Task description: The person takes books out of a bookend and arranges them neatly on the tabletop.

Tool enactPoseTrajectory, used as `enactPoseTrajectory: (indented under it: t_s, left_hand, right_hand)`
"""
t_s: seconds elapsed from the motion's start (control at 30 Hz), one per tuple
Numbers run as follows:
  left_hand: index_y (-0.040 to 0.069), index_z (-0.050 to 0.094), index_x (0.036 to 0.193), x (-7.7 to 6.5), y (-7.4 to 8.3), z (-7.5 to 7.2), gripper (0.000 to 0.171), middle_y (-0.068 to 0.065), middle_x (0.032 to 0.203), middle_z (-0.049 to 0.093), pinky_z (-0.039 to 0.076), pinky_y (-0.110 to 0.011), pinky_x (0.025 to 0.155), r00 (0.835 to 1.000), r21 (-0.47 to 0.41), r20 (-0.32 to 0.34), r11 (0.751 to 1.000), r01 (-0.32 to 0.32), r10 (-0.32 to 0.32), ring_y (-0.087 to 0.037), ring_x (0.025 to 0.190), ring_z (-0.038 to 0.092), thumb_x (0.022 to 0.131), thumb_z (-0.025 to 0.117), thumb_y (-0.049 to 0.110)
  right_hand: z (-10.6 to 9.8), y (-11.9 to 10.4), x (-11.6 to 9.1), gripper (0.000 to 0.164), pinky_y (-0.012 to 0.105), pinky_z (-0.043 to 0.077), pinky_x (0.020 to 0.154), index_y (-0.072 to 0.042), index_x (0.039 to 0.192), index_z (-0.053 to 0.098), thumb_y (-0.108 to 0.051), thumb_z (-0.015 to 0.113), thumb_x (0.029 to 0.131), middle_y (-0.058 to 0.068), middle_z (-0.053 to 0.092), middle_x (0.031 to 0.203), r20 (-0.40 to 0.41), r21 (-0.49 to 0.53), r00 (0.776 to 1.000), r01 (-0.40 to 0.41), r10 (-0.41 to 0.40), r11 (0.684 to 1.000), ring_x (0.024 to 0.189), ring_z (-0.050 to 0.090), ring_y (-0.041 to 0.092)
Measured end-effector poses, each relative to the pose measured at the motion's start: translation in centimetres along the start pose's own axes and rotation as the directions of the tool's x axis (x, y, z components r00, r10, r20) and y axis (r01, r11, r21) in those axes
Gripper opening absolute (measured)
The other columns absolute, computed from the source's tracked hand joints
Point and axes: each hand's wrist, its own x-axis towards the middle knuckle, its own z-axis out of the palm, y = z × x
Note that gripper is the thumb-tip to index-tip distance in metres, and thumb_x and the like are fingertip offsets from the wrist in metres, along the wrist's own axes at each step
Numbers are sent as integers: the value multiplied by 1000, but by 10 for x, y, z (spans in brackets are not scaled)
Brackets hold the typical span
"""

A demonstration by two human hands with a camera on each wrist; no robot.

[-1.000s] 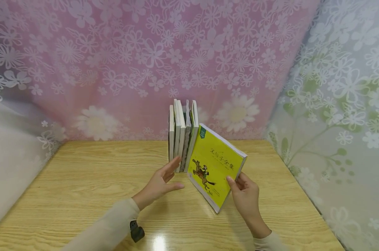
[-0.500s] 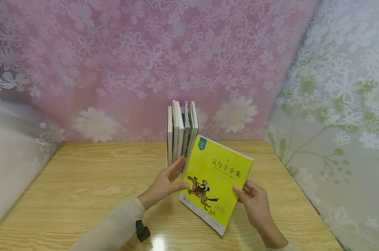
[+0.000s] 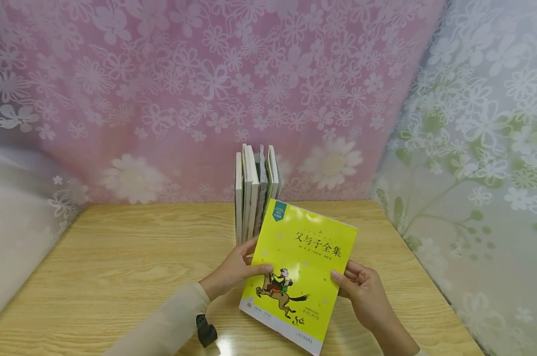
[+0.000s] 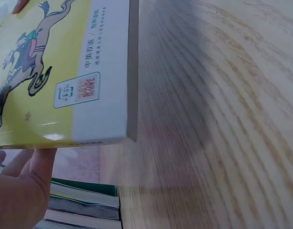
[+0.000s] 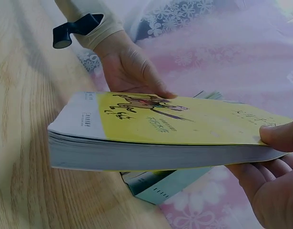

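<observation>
A yellow paperback book (image 3: 304, 277) with a horse and riders on its cover is held tilted above the table, its front facing up toward me. My right hand (image 3: 362, 291) pinches its right edge, thumb on the cover and fingers behind; the right wrist view shows the book's page edges (image 5: 160, 155) on that side. At the left edge my left hand (image 3: 235, 269) holds the book too, its thumb lying on the cover and its fingers passing underneath. Behind the book stands a row of upright books (image 3: 250, 193), partly hidden by it.
The wood-grain table (image 3: 139, 257) spreads out on both sides. A pink flowered cloth (image 3: 206, 99) hangs along the back, and a pale flowered cloth (image 3: 482, 173) lines the right side. A black device (image 3: 205, 331) is strapped to the left wrist.
The yellow book has come away from the row, moving down and toward me, and its cover has turned to face me. The left hand, earlier beside it, now grips its left edge.
</observation>
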Motion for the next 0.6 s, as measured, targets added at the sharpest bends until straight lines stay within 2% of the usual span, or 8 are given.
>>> enactPoseTrajectory:
  t_s: [0.1, 0.2, 0.4, 0.6]
  left_hand:
    - [11, 51, 137, 0, -1, 0, 60, -14, 113, 68, 58, -39, 77, 1000, 20, 8, 1000, 11, -12, -27, 90, 70, 84, 76, 23]
    - [4, 59, 127, -1, -2, -2, 47, -14, 107, 71, 58, -40, 77, 999, 18, 25, 1000, 26, -26, -27, 87, 71, 85, 74, 21]
    - [1, 58, 127, -4, -4, -4, 47, -17, 108, 70, 57, -43, 79, 997, -41, 76, 999, 23, -20, -30, 89, 71, 86, 73, 17]
    - [2, 59, 127, -6, -7, -6, 45, -16, 108, 70, 57, -43, 78, 995, -89, 93, 996, 30, -21, -30, 89, 71, 86, 73, 15]
  right_hand:
    - [0, -1, 0, 36, 41, 57, 75, 9, 131, 50, 0, 53, 96, 3, 70, 113, 22, 28, 1000, 3, -4, 1000, 95, 69, 28]
    - [0, -1, 0, 33, 40, 57, 75, 2, 130, 55, 0, 52, 97, 3, 70, 113, 32, 47, 999, -2, 1, 999, 94, 70, 28]
    - [0, 2, 0, 36, 40, 57, 76, 6, 134, 50, 1, 49, 97, 4, 69, 115, 64, 88, 998, -12, 6, 996, 96, 69, 27]
    - [-2, 8, 2, 39, 41, 57, 78, 7, 136, 46, -3, 50, 98, 5, 69, 116, 85, 68, 994, -72, 66, 995, 98, 68, 29]
